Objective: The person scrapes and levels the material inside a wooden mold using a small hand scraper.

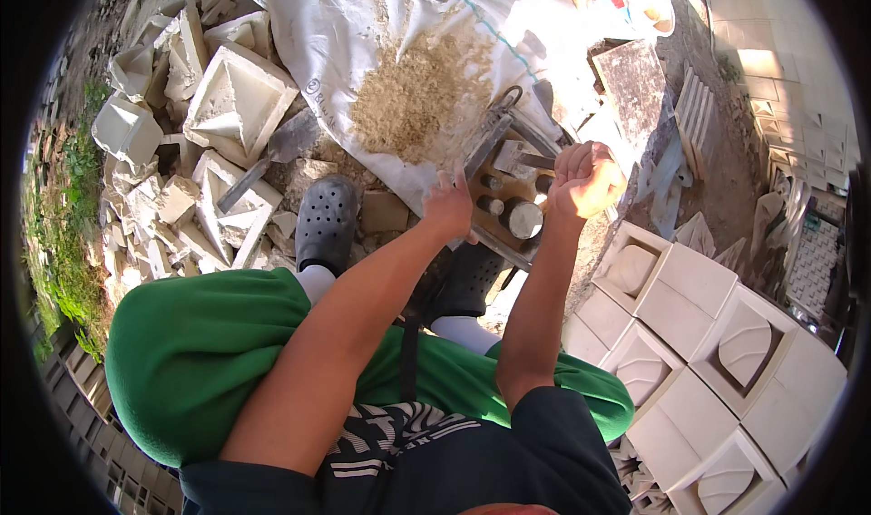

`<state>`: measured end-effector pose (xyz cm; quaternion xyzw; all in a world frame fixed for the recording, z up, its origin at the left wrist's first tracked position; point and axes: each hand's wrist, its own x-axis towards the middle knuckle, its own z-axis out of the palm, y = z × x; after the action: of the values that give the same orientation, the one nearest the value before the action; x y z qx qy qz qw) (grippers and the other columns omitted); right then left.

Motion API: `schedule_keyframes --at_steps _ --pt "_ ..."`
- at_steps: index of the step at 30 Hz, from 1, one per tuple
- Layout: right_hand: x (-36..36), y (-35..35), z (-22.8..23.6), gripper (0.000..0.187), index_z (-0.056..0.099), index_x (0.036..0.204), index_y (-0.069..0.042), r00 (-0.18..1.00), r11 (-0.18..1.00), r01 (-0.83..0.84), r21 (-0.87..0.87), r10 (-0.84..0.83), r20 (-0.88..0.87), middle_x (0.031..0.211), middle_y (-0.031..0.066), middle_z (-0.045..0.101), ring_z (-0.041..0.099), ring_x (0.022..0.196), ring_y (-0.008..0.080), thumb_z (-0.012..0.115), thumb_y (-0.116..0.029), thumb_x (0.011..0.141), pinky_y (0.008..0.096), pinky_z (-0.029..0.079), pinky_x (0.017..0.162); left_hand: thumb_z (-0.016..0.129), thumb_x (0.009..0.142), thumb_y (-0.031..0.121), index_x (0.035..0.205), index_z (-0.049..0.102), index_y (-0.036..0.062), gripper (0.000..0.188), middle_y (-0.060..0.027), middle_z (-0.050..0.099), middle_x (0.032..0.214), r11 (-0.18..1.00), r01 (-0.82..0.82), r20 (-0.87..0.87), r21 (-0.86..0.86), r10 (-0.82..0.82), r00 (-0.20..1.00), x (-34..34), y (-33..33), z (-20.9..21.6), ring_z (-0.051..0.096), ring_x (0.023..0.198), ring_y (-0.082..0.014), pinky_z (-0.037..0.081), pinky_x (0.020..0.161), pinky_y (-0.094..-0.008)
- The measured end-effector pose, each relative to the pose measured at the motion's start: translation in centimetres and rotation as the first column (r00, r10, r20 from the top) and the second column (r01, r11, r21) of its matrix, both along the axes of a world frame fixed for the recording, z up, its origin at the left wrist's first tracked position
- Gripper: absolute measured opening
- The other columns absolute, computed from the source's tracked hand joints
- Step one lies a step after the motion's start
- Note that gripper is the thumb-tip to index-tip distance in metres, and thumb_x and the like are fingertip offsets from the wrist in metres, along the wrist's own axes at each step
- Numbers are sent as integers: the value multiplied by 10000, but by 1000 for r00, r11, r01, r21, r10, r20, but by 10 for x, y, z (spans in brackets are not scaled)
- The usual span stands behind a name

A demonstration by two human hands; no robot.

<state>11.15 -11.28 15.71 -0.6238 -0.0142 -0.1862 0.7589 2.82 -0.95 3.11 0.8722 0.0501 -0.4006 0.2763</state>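
Nearby, finished white cast blocks (699,324) sit in rows at the person's right. Between the feet, the metal mould frame (508,193) is not yet filled: left hand (448,208) rests fingers-spread on its edge, right hand (585,179) clenched above. Beyond, sawdust (413,93) lies on a white sack (363,34).

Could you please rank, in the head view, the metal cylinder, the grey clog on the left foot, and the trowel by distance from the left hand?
From the left hand:
1. Metal cylinder, just to its right, in the wooden frame.
2. Grey clog, to its left, on the ground.
3. Trowel, farther up-left, by the broken white moulds.
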Motion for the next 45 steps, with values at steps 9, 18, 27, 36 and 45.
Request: schedule_keyframes --at_steps 9,18,27,36,45 --pt "-8 -11 -18 304 457 564 -14 1000 997 -20 77 19 10 491 3 398 366 465 65 501 -40 864 246 257 445 932 508 390 1480 -80 9 1453 -322 231 1467 1000 -6 -32 -1 6 999 3 -1 6 413 1260 -482 417 996 -542" --pt "-11 -11 -30 324 395 543 -25 997 999 49 -2 -49 -58 488 -8 354 301 424 69 501 -34 849 249 226 406 920 524 411 1478 -71 -10 1438 -333 201 1478 1000 10 -67 6 -9 998 6 -2 8 369 1303 -479 408 1025 -508" --pt "-17 -4 -25 273 445 554 -9 998 998 2 -57 -6 -65 505 -49 366 307 463 31 525 -25 814 230 193 434 920 494 467 1437 -152 -71 1526 -418 166 1432 998 54 -24 -9 -55 998 6 0 -2 343 1273 -573 381 1038 -528" --pt "-27 2 -26 271 430 546 -30 997 994 80 -76 -81 -10 513 -59 349 279 500 19 547 -37 791 237 181 452 916 533 434 1457 -121 -45 1469 -346 170 1482 997 72 -24 32 -72 997 2 7 -12 329 1319 -509 395 1031 -523" --pt "-16 7 -24 247 422 581 -6 987 981 162 -107 -161 17 524 -45 353 314 516 36 545 -34 793 239 261 478 910 526 469 1453 -128 -57 1488 -365 162 1479 993 113 9 18 -114 993 6 -2 -10 347 1313 -504 393 1039 -503"
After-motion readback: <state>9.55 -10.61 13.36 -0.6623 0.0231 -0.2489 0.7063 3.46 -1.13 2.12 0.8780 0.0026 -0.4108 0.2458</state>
